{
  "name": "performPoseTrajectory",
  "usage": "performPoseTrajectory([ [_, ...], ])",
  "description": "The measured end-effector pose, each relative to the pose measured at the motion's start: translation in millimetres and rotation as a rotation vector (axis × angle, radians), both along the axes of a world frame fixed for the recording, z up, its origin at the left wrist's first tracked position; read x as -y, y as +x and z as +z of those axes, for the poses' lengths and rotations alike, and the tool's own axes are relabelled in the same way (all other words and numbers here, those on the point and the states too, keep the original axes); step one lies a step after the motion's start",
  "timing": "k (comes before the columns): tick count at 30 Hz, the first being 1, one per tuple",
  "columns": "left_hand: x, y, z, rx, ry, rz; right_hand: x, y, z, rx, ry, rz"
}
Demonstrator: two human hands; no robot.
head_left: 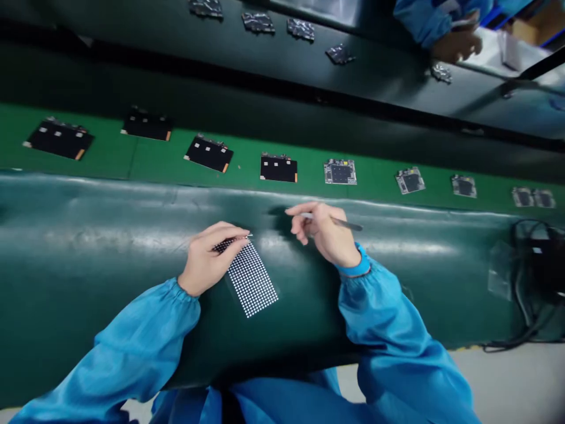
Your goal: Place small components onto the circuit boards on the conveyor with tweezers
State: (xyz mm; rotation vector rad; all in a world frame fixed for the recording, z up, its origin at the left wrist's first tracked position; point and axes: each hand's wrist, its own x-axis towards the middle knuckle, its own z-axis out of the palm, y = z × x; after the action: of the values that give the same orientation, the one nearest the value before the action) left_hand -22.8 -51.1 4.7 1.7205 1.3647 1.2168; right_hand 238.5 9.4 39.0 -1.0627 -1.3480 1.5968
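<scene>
Over bench (110, 253), dotted sheet (255, 280); long axis diag., near end rt

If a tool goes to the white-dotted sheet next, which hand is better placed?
Right, I'd judge. The right hand holds a slim tool, perhaps tweezers, and is clear of the white-dotted sheet; the left hand is occupied pinching the sheet's upper end.

sheet (253, 282): rows of white dots | sleeves (145, 335): blue | strip (375, 179): bright green | tabletop (88, 253): dark green
</scene>
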Motion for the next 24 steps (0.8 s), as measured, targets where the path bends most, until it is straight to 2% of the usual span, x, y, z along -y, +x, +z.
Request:
performPoseTrajectory([
  [3, 0.2, 0.8, 1.6, 0.004, -0.003, -0.008, 12.4, -19.9, 5.0, -0.163, -0.1, 0.115],
  [6, 0.1, 1.0, 2.8, 0.009, 0.001, -0.015, 13.9, -26.7, 6.5, -0.201, -0.125, 0.2],
  [11, -0.8, 1.6, 4.4, 0.003, 0.012, -0.015, 15.9, -42.4, 6.1, 0.014, 0.107, 0.072],
  [17, -0.7, 2.1, 4.5, 0.007, 0.0, -0.021, 21.6, -60.3, 2.7, -0.073, -0.01, -0.103],
  [21, -0.7, 2.1, 3.5, 0.022, 0.001, -0.025, 21.7, -56.6, 4.6, -0.101, -0.051, -0.048],
  [24, -0.6, 2.2, 3.1, 0.022, 0.007, -0.022, 21.6, -54.0, 6.3, -0.053, -0.012, -0.028],
])
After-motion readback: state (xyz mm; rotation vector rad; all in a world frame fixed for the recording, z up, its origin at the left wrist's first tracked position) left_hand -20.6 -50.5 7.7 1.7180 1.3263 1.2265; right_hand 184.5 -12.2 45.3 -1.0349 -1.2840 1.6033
